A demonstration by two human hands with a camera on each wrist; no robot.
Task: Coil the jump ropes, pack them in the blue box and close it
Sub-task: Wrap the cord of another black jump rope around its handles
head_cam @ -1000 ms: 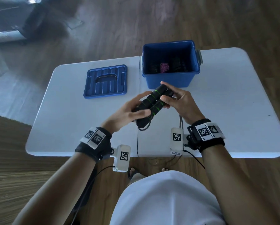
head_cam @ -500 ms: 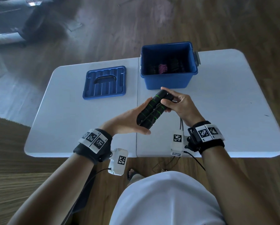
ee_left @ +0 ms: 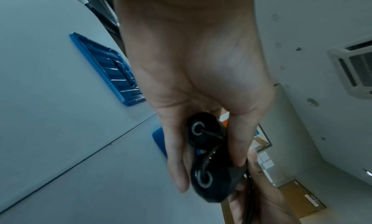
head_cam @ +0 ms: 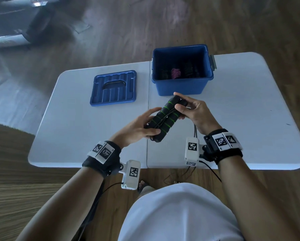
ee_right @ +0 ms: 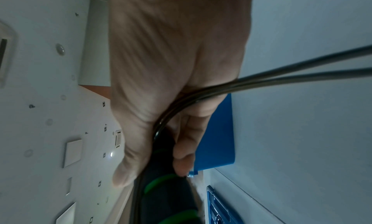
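Over the white folding table, both hands grip two black foam handles with green rings, left hand low, right hand high. From the right wrist, two dark cords cross that palm, something the head view barely shows.

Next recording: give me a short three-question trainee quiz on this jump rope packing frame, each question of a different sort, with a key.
1. True or false: the blue lid is already on the blue box.
2. Multiple choice: the two black foam handles with green bands are held by A) the left hand only, B) the right hand only, C) both hands.
3. Fill in: the rope cord trails from the ____ hand towards the near table edge.

Key: 1 false, the lid lies flat on the table left of the open box; 2 C; 3 right.
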